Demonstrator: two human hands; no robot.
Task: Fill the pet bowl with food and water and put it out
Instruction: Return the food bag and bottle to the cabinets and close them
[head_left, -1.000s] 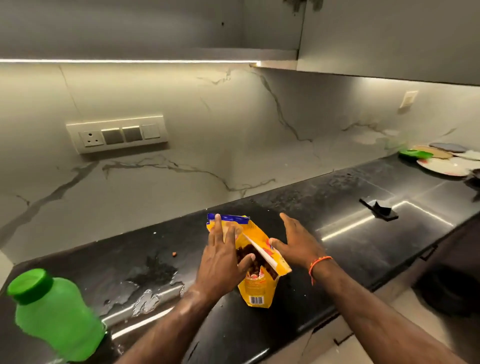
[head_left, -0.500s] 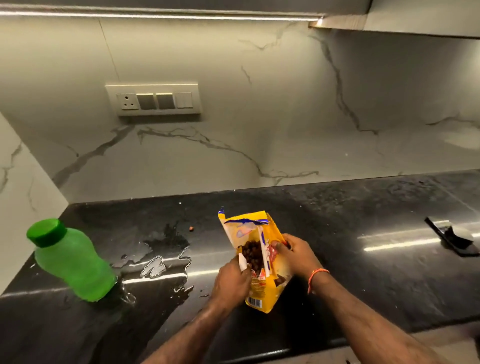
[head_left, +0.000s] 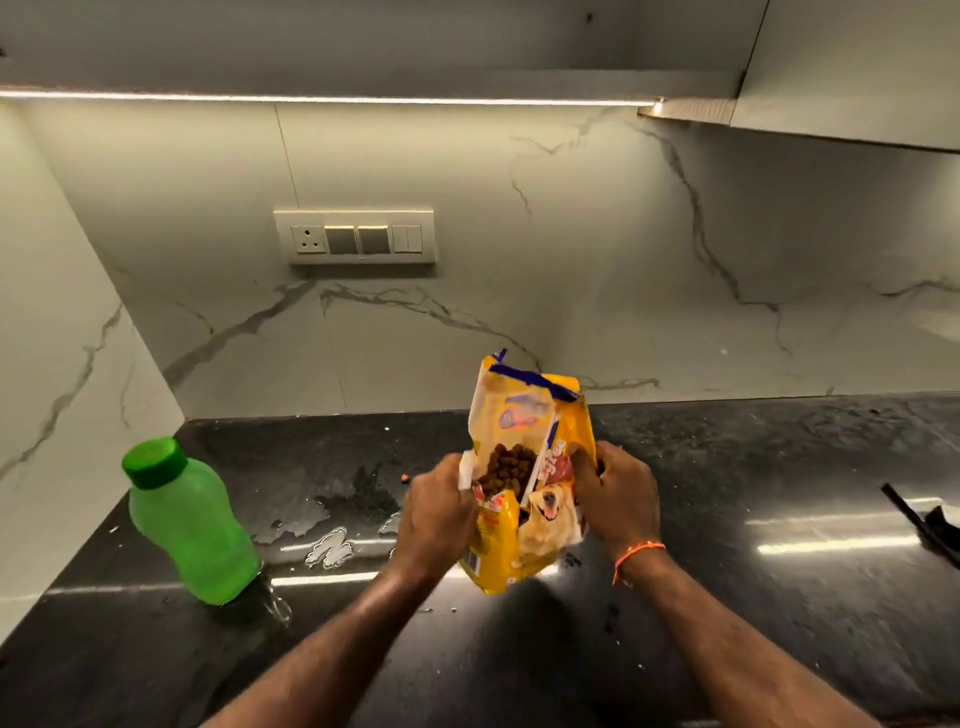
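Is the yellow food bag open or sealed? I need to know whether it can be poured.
Open: the food bag's top gapes, brown kibble showing inside, both hands gripping it.

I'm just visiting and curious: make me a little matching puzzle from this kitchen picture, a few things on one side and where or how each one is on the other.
Things:
1. green bottle
2. pet food bag
3. switch panel
4. orange thread band

Places or states:
A. fixed on the marble wall
B. round the right wrist
C. standing capped on the wet counter, at the left
D. open at the top, held by both hands, brown kibble showing

Pairs: 1-C, 2-D, 3-A, 4-B
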